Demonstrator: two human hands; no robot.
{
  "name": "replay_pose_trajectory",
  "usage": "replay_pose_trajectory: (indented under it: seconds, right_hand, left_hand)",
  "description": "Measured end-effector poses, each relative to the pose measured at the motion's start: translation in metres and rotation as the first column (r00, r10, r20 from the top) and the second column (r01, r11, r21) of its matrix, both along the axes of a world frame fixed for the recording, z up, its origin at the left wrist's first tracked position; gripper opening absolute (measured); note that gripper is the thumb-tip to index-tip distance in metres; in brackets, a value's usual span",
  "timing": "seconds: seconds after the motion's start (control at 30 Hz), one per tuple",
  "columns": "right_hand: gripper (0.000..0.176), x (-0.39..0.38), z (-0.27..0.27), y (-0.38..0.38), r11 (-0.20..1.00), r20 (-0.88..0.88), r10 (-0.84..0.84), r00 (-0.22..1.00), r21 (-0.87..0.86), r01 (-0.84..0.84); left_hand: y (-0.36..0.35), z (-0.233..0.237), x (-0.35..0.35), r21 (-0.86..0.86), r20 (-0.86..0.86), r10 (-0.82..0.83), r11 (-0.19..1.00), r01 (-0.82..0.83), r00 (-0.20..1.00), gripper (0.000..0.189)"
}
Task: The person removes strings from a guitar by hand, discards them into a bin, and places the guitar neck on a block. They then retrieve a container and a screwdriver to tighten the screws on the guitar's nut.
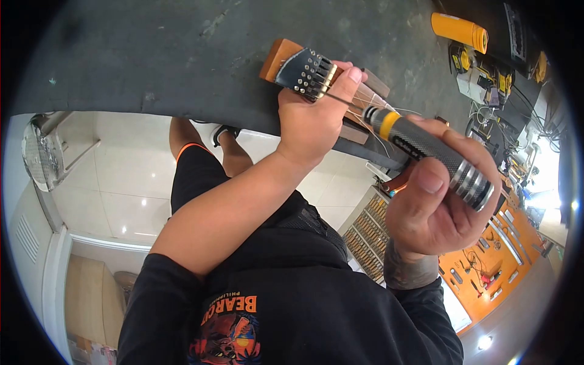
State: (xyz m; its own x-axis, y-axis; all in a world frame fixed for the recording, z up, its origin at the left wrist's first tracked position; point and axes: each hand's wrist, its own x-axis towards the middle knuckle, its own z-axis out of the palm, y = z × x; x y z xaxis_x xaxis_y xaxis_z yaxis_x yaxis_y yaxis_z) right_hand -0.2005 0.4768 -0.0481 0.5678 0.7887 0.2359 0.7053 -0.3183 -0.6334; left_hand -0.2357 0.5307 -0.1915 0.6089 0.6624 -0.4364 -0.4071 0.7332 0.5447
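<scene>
A wooden stringed instrument [284, 50] lies over the dark work surface, its end block carrying a black plate [296, 70] with rows of small metal screws and a brass-coloured bar. Thin strings run from it toward the right. My left hand [316, 118] is wrapped around the wood just beside the plate, thumb across the top. In my right hand [444, 188] is a precision screwdriver [423, 143] with a grey knurled handle and a yellow band, fingers closed around it. Its thin shaft slants left past my left thumb, with the tip close to the screws at the plate's edge.
The dark work mat [164, 55] spans the top. A yellow cylinder [459, 31] and a yellow-black power tool [465, 58] lie at upper right, near cables. Below right are an orange tool board [486, 274] and a drawer cabinet [368, 237]. A stool [42, 152] stands at left.
</scene>
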Motion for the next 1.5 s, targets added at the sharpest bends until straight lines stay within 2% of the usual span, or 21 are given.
replay_pose_trajectory:
  seconds: [0.33, 0.6, 0.73, 0.9, 1.13, 1.23, 1.3, 1.4, 1.5]
  right_hand:
    - [0.044, 0.004, -0.008, 0.006, 0.994, -0.025, 0.104, 0.994, 0.045, -0.103]
    - [0.040, 0.003, -0.006, 0.005, 0.997, -0.064, 0.076, 0.995, 0.013, -0.076]
    - [0.039, 0.002, -0.007, 0.007, 0.995, -0.019, 0.093, 0.995, 0.038, -0.092]
    - [0.038, 0.005, -0.001, 0.008, 0.996, 0.040, 0.077, 0.996, -0.057, -0.075]
    - [0.039, 0.004, -0.006, 0.011, 0.998, 0.035, 0.059, 0.998, -0.013, -0.058]
    - [0.039, 0.004, -0.006, 0.013, 0.991, 0.009, 0.127, 0.992, 0.041, -0.128]
    - [0.039, 0.000, -0.005, 0.016, 0.990, -0.022, 0.134, 0.991, 0.043, -0.133]
    - [0.039, -0.005, 0.004, 0.024, 0.993, 0.005, 0.114, 0.993, -0.025, -0.114]
    - [0.037, 0.004, 0.009, 0.034, 0.972, 0.075, 0.217, 0.973, -0.113, -0.208]
  left_hand:
    - [0.001, -0.001, -0.001, 0.029, 0.038, 0.017, 0.999, -0.018, 0.999, 0.012]
    - [0.001, -0.002, -0.002, -0.006, 0.039, -0.003, 1.000, 0.003, 0.999, 0.012]
    - [0.000, -0.004, -0.002, 0.015, 0.030, -0.003, 1.000, 0.002, 1.000, 0.013]
    - [0.002, -0.002, -0.003, -0.017, 0.009, -0.034, 0.999, 0.034, 0.999, 0.016]
    - [0.003, -0.001, -0.003, -0.056, 0.006, -0.046, 0.997, 0.046, 0.999, 0.016]
    - [-0.001, -0.005, -0.002, 0.022, 0.010, -0.017, 1.000, 0.017, 1.000, 0.014]
    - [-0.001, -0.003, -0.001, -0.055, 0.020, -0.028, 0.998, 0.029, 0.999, 0.013]
    - [-0.001, -0.002, 0.000, -0.115, 0.019, -0.026, 0.993, 0.028, 0.999, 0.012]
    - [-0.003, -0.004, 0.002, -0.112, 0.027, 0.012, 0.994, -0.009, 1.000, 0.011]
